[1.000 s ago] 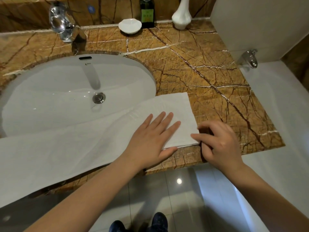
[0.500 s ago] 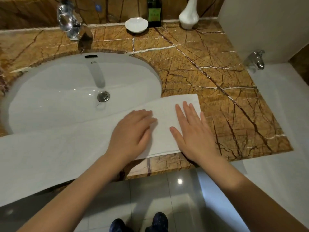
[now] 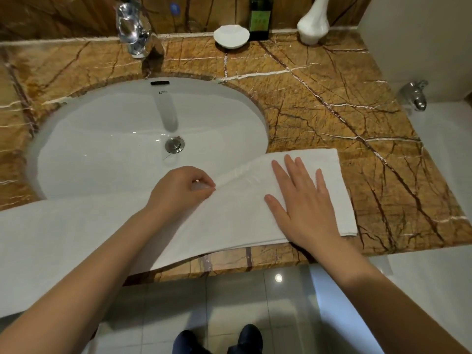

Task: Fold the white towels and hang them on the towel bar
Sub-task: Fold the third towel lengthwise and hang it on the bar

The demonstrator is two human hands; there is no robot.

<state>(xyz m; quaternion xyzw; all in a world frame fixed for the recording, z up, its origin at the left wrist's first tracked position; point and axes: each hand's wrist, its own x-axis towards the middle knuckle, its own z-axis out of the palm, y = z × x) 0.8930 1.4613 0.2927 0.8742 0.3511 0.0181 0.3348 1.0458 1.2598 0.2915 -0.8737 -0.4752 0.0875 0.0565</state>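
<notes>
Counter: polished brown marble (image 3: 332, 98) veined in white and dark; bare stone lies beyond and to the right of the right fingertips, out to its front edge.
Basin: glossy white oval sink (image 3: 115, 129) set under the stone; its metal drain (image 3: 174, 145) sits just beyond the left knuckles.
Towel: soft white towel (image 3: 229, 221) in a long folded strip. Its right end lies flat on the marble under the right fingers, and the rest runs left over the basin's front rim and overhangs the counter edge. Stacked layers show near the right wrist.
Left hand: the left hand (image 3: 178, 192) has its fingers curled, pinching the towel's far edge over the basin.
Right hand: the right hand (image 3: 304, 208) has its fingers straight and spread, pressed flat on the towel and gripping nothing.
Back ledge: chrome tap (image 3: 132, 29), white dish (image 3: 231, 35), green bottle (image 3: 260, 19) and white vase (image 3: 313, 24), all well beyond both sets of fingertips.
Floor: glossy pale tiles (image 3: 229, 302) below the counter edge.
</notes>
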